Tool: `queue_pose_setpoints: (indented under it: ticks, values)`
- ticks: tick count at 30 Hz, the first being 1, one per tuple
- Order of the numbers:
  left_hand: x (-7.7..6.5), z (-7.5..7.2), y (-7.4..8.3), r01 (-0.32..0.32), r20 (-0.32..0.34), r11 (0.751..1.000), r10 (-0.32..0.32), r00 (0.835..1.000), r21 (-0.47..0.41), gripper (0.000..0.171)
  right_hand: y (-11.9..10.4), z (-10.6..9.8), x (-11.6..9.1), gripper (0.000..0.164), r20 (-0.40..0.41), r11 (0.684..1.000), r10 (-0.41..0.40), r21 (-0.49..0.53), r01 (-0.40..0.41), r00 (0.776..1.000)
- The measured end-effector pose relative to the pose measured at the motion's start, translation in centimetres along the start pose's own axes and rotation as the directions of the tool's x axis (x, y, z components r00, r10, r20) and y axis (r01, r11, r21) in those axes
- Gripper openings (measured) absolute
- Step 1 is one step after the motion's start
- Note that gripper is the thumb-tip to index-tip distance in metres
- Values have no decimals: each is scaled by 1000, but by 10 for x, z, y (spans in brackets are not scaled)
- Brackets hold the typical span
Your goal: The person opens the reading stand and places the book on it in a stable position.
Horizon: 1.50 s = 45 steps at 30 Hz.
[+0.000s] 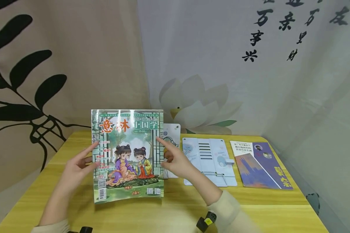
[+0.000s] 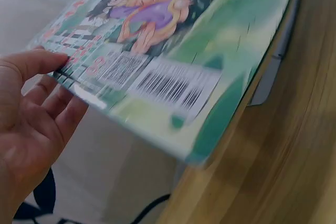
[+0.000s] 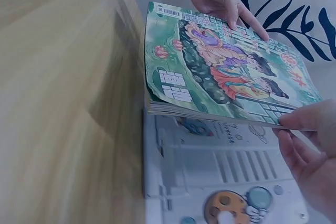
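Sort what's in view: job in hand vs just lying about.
Job in hand:
magazine, held up by its side edges
left hand and right hand, gripping it
white panel partly behind it (possibly involved)

Lying about, untouched (probably):
slotted white panel
purple-and-white booklet

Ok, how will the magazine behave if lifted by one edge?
The magazine probably flexes rather than staying rigid: a lower corner curves in the right wrist view. Its stacked pages, visible edge-on there, suggest it could fan open. Glare on the cover hints it may be slippery.
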<state>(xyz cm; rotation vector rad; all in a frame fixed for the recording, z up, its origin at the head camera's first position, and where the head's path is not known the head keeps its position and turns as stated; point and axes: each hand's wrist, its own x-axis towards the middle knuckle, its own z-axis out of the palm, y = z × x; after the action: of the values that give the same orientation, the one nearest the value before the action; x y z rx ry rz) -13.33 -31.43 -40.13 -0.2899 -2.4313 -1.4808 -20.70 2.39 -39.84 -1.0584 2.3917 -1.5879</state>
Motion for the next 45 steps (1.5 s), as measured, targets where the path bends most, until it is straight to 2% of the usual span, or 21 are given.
queue_pose_setpoints:
  ticks: [3,6,10,14,18,22,24,27,31,34,39,45]
  values:
    - [8,0,8,32,42,996,-35,999,82,63,-3,-12,-1,92,10,1000,-20,-22,20,1000]
    - [19,2,16,24,74,995,-31,997,92,61,-8,-24,-1,91,1,998,-12,-56,12,1000]
    - [35,4,26,-31,100,995,21,995,92,59,-14,-39,2,89,-23,995,0,-101,-3,1000]
    - [50,4,36,-76,131,990,61,990,118,58,-17,-52,7,82,-57,996,10,-93,-15,998]
    - [67,5,46,-148,154,977,124,980,155,59,-17,-65,13,79,-103,994,-22,-110,10,994]
    - [84,5,57,-220,168,959,191,967,176,62,-19,-77,18,79,-155,983,-67,-179,38,986]
    - [92,5,62,-238,173,952,206,963,190,63,-21,-83,21,79,-179,980,-81,-194,46,980]
    - [102,7,67,-233,166,946,199,966,224,63,-22,-89,26,78,-212,977,-79,-209,33,974]
    - [114,10,71,-200,145,947,167,975,253,66,-21,-94,34,78,-242,971,-86,-238,26,966]
    - [122,12,72,-194,142,950,162,976,246,67,-18,-97,38,78,-273,960,-101,-279,21,957]
    - [132,16,69,-229,131,943,202,971,243,66,-12,-98,45,77,-324,939,-121,-344,2,938]
    - [142,20,63,-246,105,942,227,968,230,67,-2,-97,53,75,-361,932,-151,-362,11,920]
